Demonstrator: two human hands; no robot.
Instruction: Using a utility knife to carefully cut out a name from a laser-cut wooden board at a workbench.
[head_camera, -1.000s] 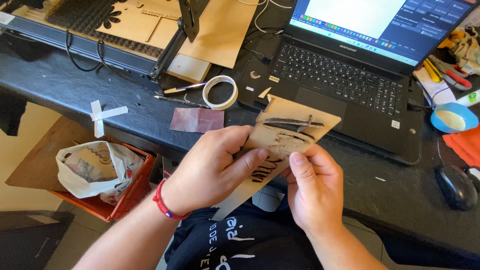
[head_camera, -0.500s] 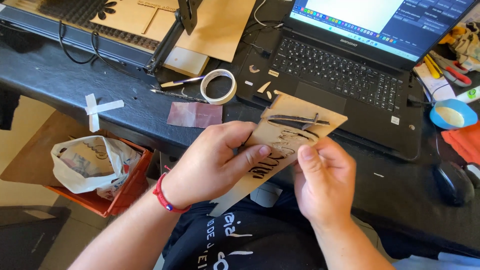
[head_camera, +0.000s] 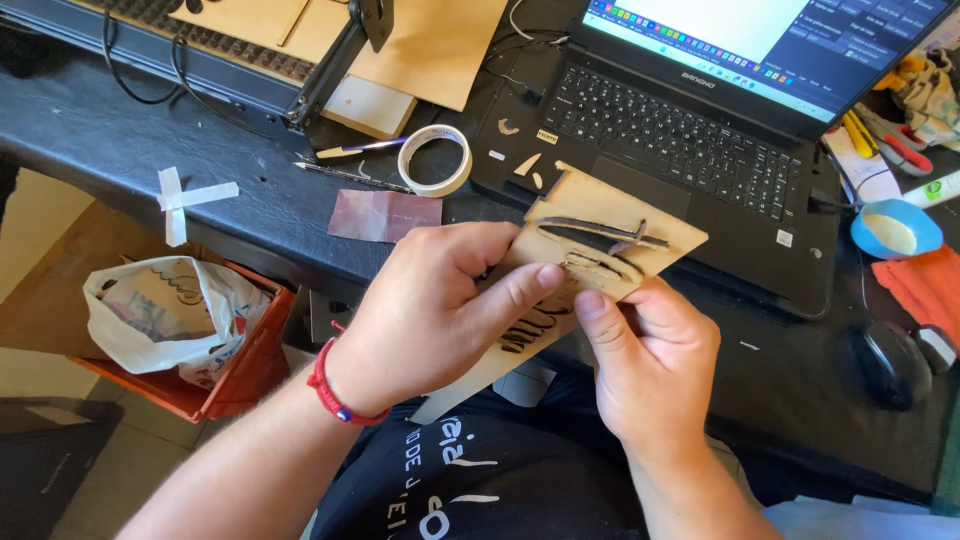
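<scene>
Since the earlier frames our hands have barely shifted; we keep the thin wooden sheet between them, and the view has only drifted a little. We grasp that sheet with our left hand, thumb stretched across its face and fingers curled behind it, a red bracelet around the wrist. Our right hand pinches the sheet's lower edge, thumb on top beside the left thumb. We hold the sheet tilted above the front edge of the dark surface, over our lap, and it partly covers the near corner of the laptop. It has curved dark slots cut through it.

Just beyond the left hand a reddish-brown square of sandpaper lies flat on the surface. Near it sit a roll of tape and a pen. A white tape cross is stuck to the surface further left. Behind them stands a cutting machine carrying tan board. To the right of the laptop we see a blue bowl, an orange cloth and a black mouse. Below the surface on the left an orange crate holds a white plastic bag.
</scene>
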